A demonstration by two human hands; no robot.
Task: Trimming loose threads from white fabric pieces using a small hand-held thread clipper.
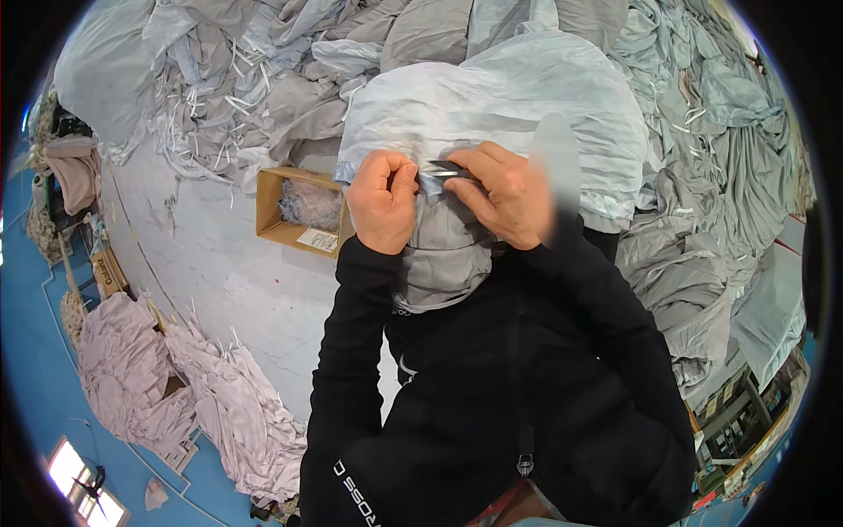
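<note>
A pale blue-and-white cloth with a grey underside is spread before me and hangs over onto my lap. My left hand is closed, its thumb and forefinger pinching the cloth's near edge. Just to the right, my right hand is wrapped round small dark thread snips. The snips' metal tips point left, toward the pinched edge, close to the left fingers. Whether the blades touch the cloth or a thread cannot be made out. A pale blur covers part of my right wrist.
An open cardboard box with fluffy greyish scraps stands left of my left hand on a white marbled tabletop. Heaps of grey and pale blue cloth lie along the far side and right. Pinkish cloth piles are at the lower left.
</note>
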